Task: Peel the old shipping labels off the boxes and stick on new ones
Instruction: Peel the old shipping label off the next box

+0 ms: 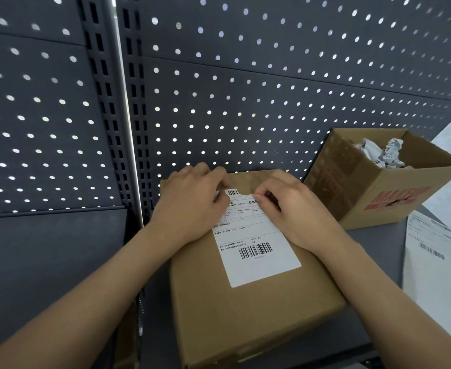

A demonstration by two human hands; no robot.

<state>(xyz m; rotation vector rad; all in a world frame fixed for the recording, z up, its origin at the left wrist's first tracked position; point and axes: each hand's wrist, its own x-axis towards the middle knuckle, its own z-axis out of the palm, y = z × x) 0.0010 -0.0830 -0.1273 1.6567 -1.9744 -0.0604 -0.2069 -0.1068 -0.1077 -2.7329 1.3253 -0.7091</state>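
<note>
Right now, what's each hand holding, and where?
Right hand pinches the shipping label at its torn far edge; left hand holds its far left corner.

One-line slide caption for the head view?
Left hand and right hand pick at the torn top edge of the shipping label on a cardboard box; open box beside.

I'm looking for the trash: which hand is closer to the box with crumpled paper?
Right. The right hand sits just left of the open box; the left hand lies farther left, across the label.
</note>
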